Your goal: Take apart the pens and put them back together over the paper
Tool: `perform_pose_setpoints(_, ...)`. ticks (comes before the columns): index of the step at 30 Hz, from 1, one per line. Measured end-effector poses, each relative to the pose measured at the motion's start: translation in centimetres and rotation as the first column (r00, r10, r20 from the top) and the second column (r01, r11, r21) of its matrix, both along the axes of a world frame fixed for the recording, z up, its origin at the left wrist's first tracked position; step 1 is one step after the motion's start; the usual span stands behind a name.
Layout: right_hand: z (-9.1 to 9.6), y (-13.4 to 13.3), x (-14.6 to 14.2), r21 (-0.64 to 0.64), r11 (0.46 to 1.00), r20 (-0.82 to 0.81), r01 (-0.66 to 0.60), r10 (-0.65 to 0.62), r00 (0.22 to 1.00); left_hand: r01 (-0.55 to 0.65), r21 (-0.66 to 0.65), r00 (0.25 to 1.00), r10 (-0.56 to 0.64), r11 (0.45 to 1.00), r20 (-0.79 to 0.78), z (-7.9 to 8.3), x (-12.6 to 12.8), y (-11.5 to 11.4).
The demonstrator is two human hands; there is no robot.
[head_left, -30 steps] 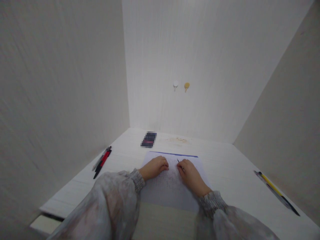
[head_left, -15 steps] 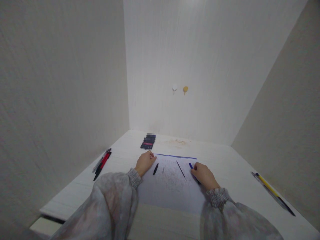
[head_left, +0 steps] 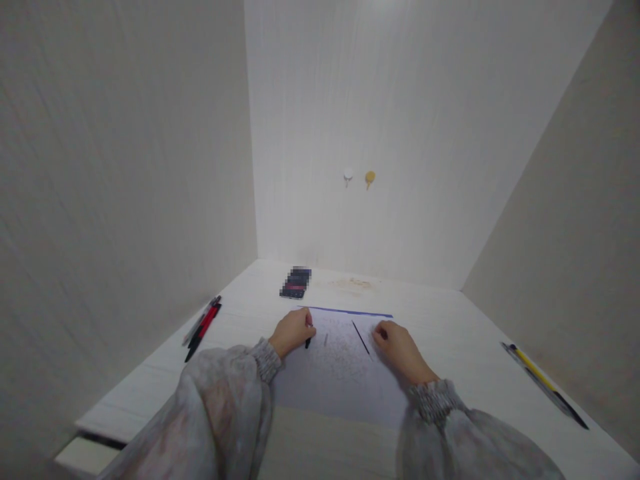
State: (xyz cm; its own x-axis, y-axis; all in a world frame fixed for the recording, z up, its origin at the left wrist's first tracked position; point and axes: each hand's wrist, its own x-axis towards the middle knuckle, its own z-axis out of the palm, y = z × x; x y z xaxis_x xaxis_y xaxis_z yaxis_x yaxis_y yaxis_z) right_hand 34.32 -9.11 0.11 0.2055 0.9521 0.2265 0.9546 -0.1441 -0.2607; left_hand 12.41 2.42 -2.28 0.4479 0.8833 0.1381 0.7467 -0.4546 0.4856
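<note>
My left hand point(head_left: 294, 332) has its thumb and finger closed on a short black pen piece point(head_left: 308, 343), whose lower end shows beneath the fingers. My right hand point(head_left: 393, 340) is curled shut over the right part of a white sheet point(head_left: 340, 397). Whatever lies within its fingers is hidden, and the blue pen part seen before no longer shows. Between the hands, a thin dark pen refill point(head_left: 361, 337) lies slanted on the sheet. A small pale, spring-like piece point(head_left: 326, 340) rests just right of my left hand.
A phone point(head_left: 296, 283) lies beyond the sheet. Red, black and clear pens point(head_left: 203, 327) sit by the left wall. A yellow and black pen point(head_left: 543, 381) with a grey one is at the right wall. Two small hooks point(head_left: 370, 177) hang on the back wall.
My left hand has come down from the sheet's upper edge and taken the black pen piece. My right hand has shifted slightly left and up, and the blue pen part has gone from sight.
</note>
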Motion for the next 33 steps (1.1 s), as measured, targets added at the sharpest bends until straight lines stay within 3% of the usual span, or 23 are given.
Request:
perform_pose_setpoints(4,-0.3,-0.2,-1.9,-0.103,0.994,-0.021,-0.035,0.033,0.999,0.008,0.012,1.000,-0.007,1.000,-0.009,0.2,0.0,-0.1)
perform_pose_setpoints(10,0.1,-0.6,-3.4,-0.193,0.981,0.212,0.021,0.021,0.977,-0.005,0.008,1.000,0.006,1.000,-0.026,0.2,0.0,-0.2)
perform_pose_setpoints(14,0.6,-0.9,-3.9,-0.257,0.964,0.257,0.067,0.001,0.966,-0.008,0.005,1.000,0.008,1.000,-0.028,0.3,0.1,-0.2)
perform_pose_setpoints(18,0.6,-0.9,-4.0,-0.245,0.968,0.200,0.063,-0.013,0.980,-0.014,-0.002,0.999,0.014,1.000,-0.031,0.4,0.1,-0.3)
perform_pose_setpoints(24,-0.5,0.0,-4.2,-0.202,0.972,-0.168,-0.120,0.086,0.982,-0.008,0.015,0.999,0.008,1.000,-0.033,0.3,0.1,-0.4)
perform_pose_setpoints(33,-0.9,-0.5,-5.0,-0.243,0.968,-0.028,-0.070,0.065,0.997,0.016,0.045,0.999,-0.014,0.999,-0.051,0.2,0.1,-0.4)
